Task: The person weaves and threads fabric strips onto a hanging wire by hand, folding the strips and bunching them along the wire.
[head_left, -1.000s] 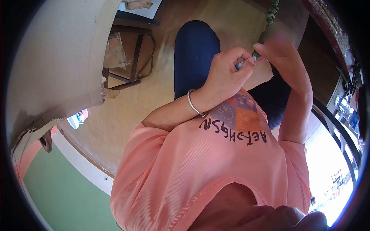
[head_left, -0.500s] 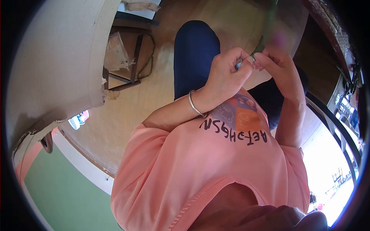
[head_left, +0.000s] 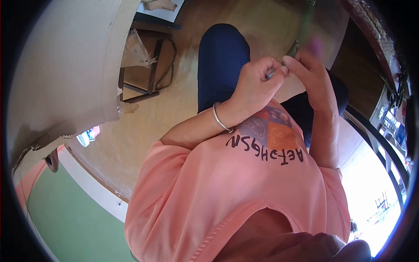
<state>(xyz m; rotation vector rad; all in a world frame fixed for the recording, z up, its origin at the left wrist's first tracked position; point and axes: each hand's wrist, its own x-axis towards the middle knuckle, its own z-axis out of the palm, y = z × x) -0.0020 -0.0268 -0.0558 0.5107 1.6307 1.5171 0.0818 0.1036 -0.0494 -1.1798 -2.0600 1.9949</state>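
Observation:
My left hand (head_left: 260,83), with a silver bangle (head_left: 217,118) at the wrist, is closed in a pinch in front of my chest. A small grey-blue item (head_left: 270,74) shows at its fingers; its kind is unclear. My right hand (head_left: 310,76) meets it, thumb and fingertips closed around a narrow green stem-like piece (head_left: 295,47). The piece points up and away, and its lower end is hidden between both hands. Beyond the right fingers is a blurred purple patch (head_left: 315,47), too smeared to name.
My dark-trousered knee (head_left: 223,61) rises beside the left hand. A dark-framed stool (head_left: 155,65) with torn card stands to the left, near a large pale panel (head_left: 65,65). A blurred green strip (head_left: 307,22) stretches above the hands. Dark curved bars (head_left: 375,135) are at right.
My right hand has shifted slightly up and left, its thumb now covering more of the green piece. My left hand stays almost in place, still pinched.

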